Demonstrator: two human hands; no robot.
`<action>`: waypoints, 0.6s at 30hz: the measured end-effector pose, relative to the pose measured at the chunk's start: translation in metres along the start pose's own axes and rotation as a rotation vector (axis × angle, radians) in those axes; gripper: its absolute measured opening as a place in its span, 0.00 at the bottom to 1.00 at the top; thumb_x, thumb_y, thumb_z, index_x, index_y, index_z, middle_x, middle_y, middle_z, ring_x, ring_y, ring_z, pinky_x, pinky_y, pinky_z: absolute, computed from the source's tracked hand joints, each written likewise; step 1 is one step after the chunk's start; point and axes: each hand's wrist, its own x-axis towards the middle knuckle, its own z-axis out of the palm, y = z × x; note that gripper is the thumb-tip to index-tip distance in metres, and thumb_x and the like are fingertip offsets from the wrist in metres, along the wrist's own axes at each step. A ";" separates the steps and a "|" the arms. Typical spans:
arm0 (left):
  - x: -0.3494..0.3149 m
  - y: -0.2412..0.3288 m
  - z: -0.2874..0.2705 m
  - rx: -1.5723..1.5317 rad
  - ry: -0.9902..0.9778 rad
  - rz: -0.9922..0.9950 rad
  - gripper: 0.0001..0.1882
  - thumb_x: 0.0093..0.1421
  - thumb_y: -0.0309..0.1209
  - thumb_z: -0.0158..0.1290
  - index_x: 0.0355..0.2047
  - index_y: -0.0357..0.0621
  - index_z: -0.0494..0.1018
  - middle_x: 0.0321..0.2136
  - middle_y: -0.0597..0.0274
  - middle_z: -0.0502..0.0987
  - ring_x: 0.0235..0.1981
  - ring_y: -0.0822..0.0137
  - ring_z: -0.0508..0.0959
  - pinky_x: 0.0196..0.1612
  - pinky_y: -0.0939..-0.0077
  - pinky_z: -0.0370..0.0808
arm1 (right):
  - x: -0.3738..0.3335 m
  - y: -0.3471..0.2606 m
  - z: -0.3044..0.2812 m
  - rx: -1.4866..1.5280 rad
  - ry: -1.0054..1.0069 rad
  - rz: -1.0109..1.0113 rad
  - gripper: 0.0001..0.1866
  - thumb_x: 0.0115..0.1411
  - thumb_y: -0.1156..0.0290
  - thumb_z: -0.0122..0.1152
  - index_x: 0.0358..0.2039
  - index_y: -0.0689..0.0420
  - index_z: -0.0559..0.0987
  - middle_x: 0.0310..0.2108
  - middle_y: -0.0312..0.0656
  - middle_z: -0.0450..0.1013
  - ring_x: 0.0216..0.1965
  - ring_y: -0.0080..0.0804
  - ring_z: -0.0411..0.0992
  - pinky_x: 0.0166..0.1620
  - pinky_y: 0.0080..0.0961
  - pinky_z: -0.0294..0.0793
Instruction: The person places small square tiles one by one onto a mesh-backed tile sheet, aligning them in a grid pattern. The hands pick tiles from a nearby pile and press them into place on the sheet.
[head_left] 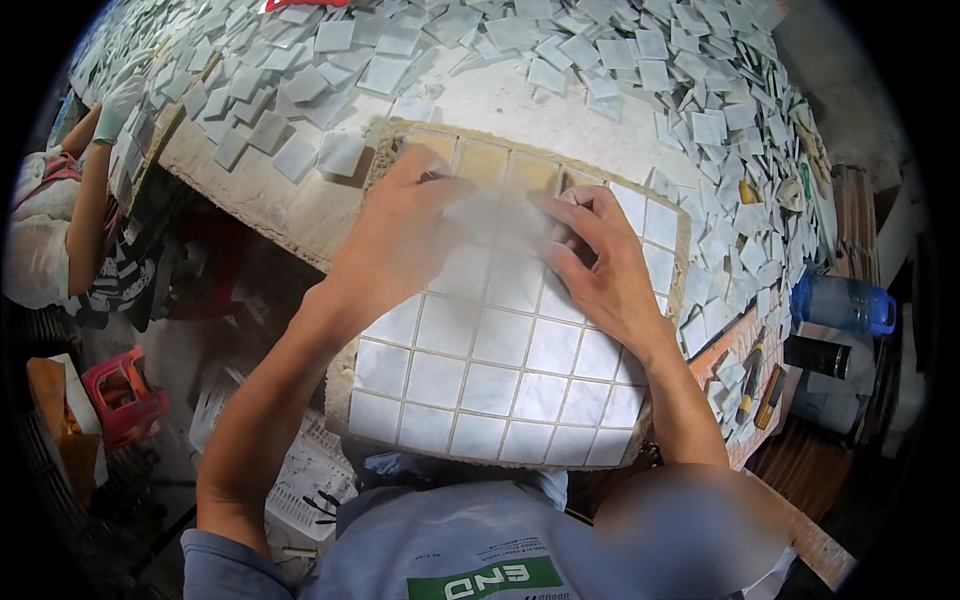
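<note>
A grid of square white-grey tiles (490,388) lies in a shallow rimmed tray (685,250) in front of me. Along its far edge, several cells (484,162) show a yellowish surface. My left hand (392,225) reaches over the far left of the grid, its fingertips lost in a blurred patch. Over the far right side is my right hand (608,258), with index finger and thumb curled toward the same patch. A pale grey shape lies between the two hands, but the blur hides whether either holds it.
Loose tiles (398,40) cover the far part of the worktable (255,200) and pile up at the right. Tools with yellowish handles (770,395) lie beside a blue water jug (845,303). Another person's gloved hand (120,105) is at far left, above a red plastic stool (125,400).
</note>
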 end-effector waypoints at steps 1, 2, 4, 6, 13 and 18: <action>0.000 0.001 0.000 -0.023 0.002 -0.036 0.24 0.51 0.19 0.69 0.49 0.38 0.79 0.41 0.58 0.74 0.35 0.61 0.77 0.39 0.68 0.77 | 0.000 0.001 0.000 0.006 0.001 0.006 0.20 0.62 0.77 0.67 0.55 0.65 0.79 0.46 0.43 0.67 0.40 0.30 0.73 0.44 0.26 0.75; 0.001 0.002 -0.001 -0.048 0.004 -0.070 0.24 0.50 0.19 0.69 0.49 0.38 0.80 0.41 0.58 0.75 0.35 0.63 0.77 0.39 0.68 0.77 | 0.000 0.001 0.000 0.012 0.003 -0.001 0.19 0.62 0.77 0.67 0.54 0.65 0.79 0.46 0.43 0.67 0.40 0.30 0.73 0.44 0.26 0.75; 0.002 0.002 -0.001 -0.047 0.006 -0.093 0.25 0.49 0.19 0.70 0.50 0.38 0.80 0.41 0.59 0.75 0.35 0.64 0.76 0.40 0.70 0.77 | 0.000 0.001 0.000 0.024 0.009 -0.016 0.19 0.62 0.77 0.67 0.54 0.65 0.80 0.46 0.43 0.67 0.40 0.30 0.73 0.44 0.26 0.75; 0.001 0.001 -0.002 -0.069 0.023 -0.109 0.26 0.48 0.19 0.70 0.50 0.39 0.79 0.41 0.60 0.75 0.35 0.65 0.77 0.40 0.71 0.78 | 0.002 0.000 0.000 0.014 0.014 -0.039 0.19 0.62 0.77 0.67 0.54 0.65 0.80 0.46 0.43 0.67 0.39 0.30 0.73 0.43 0.25 0.75; -0.008 -0.020 -0.003 -0.123 0.058 -0.038 0.26 0.49 0.19 0.70 0.50 0.39 0.79 0.43 0.60 0.76 0.37 0.64 0.79 0.40 0.71 0.81 | 0.003 0.006 0.003 0.049 0.016 -0.005 0.19 0.62 0.79 0.67 0.53 0.65 0.80 0.45 0.42 0.67 0.38 0.28 0.72 0.42 0.23 0.74; -0.007 -0.023 -0.003 -0.033 0.094 -0.028 0.23 0.51 0.19 0.68 0.49 0.37 0.79 0.43 0.57 0.76 0.37 0.61 0.80 0.39 0.71 0.81 | 0.003 0.003 0.002 0.063 0.018 0.004 0.18 0.62 0.79 0.67 0.53 0.65 0.80 0.45 0.40 0.67 0.38 0.25 0.72 0.41 0.22 0.73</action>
